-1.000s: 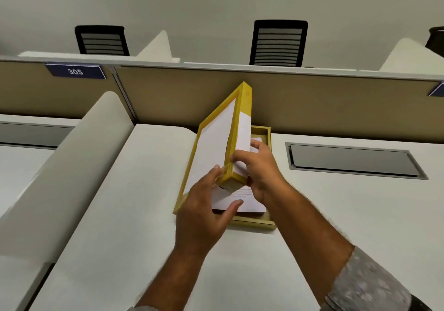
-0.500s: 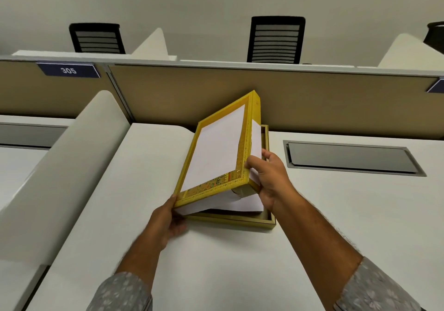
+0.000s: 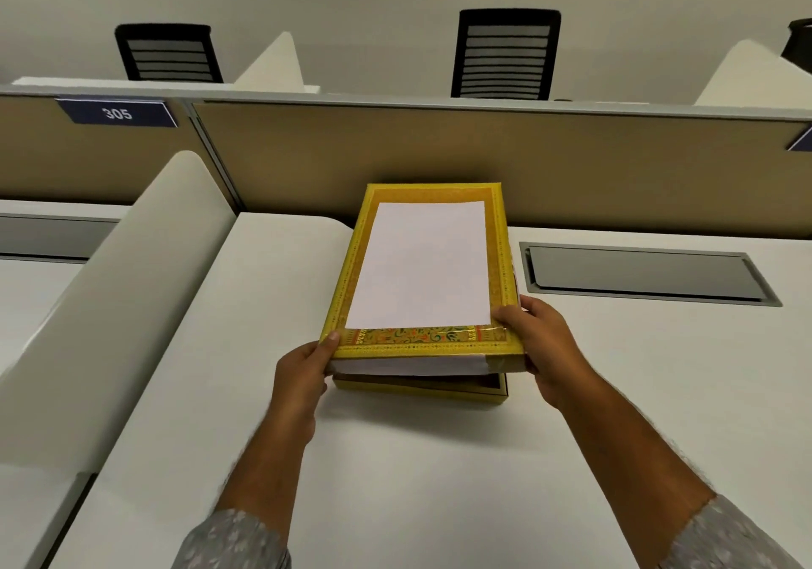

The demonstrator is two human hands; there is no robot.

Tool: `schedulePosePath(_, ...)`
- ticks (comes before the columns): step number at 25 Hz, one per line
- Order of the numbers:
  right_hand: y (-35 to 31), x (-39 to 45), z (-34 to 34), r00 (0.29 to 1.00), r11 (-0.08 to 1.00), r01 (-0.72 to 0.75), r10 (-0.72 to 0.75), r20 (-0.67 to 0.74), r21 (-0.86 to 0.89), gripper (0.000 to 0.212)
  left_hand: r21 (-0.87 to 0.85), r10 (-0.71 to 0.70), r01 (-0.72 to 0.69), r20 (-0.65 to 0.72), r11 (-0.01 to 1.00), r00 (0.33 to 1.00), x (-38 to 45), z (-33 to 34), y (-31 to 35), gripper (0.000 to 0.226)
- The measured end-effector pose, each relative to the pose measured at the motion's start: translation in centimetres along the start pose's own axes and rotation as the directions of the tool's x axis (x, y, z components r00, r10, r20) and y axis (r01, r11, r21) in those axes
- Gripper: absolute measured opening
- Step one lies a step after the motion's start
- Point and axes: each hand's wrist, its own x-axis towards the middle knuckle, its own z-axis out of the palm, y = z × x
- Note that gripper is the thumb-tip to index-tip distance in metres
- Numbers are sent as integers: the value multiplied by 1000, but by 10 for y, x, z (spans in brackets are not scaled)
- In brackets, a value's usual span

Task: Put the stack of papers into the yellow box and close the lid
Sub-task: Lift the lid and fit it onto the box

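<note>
The yellow lid (image 3: 424, 340), with a white panel on top and a patterned front band, lies almost flat over the yellow box (image 3: 417, 389), whose front wall shows just below it. A small gap stays at the near edge, and white paper edges (image 3: 408, 365) show in it. My left hand (image 3: 303, 375) grips the lid's near left corner. My right hand (image 3: 542, 349) grips its near right corner. The rest of the papers is hidden under the lid.
The box sits on a white desk (image 3: 395, 480) against a tan partition (image 3: 439, 155). A grey cable hatch (image 3: 641, 274) is set into the desk to the right. A curved white divider (image 3: 118, 305) stands on the left. Black chairs (image 3: 505, 54) stand beyond the partition.
The lid has swung from steeply tilted on its left edge down to nearly flat over the box. My left hand moved to its near left corner, my right to the near right corner.
</note>
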Motion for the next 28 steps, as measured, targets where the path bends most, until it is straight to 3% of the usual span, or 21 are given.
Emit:
schedulePosePath(5,23,2,-16,993,987,84,-94,-70,-137,17,188,125,-131,41,973,991,1,2,-13,16)
schedulePosePath(8,46,6,-12,981,953,106,-147,-126,-282,38,282,204,-185,-39,941,978,9,2,-24,4)
schedulePosePath(12,69,9,-7,982,940,111,-153,-110,-322,39,263,159,-152,-3,953,987,17,3,-29,26)
schedulePosePath(16,81,9,-1,985,914,118,-158,-74,-388,44,312,207,-194,-9,930,978,26,-1,-33,29)
schedulePosePath(20,85,22,1,982,836,141,-187,-35,-530,47,313,121,-114,-4,943,993,34,-3,-42,25)
schedulePosePath(24,96,30,2,994,822,76,-105,-19,-564,45,314,78,-77,10,946,997,38,0,-46,27)
schedulePosePath(28,97,33,2,995,782,30,-81,-53,-622,45,420,98,-112,57,901,994,40,4,-42,35)
